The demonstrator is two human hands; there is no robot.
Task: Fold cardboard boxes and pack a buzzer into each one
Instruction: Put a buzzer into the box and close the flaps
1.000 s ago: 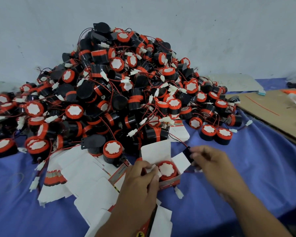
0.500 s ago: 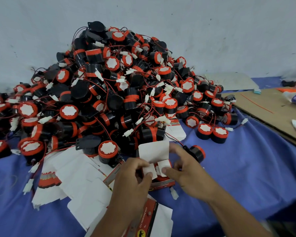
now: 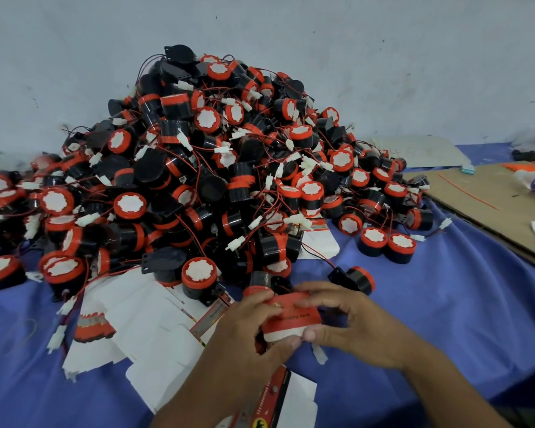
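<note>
The red box (image 3: 291,319) is gripped between left hand (image 3: 244,332) and right hand (image 3: 357,330) — fingers curled around it — before the buzzer pile (image 3: 217,168).

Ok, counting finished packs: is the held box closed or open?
Closed: a red flap covers the box; left hand and right hand grip it.

Left grip (image 3: 244,332), right grip (image 3: 357,332) close together, fingers curled, clasping.
</note>
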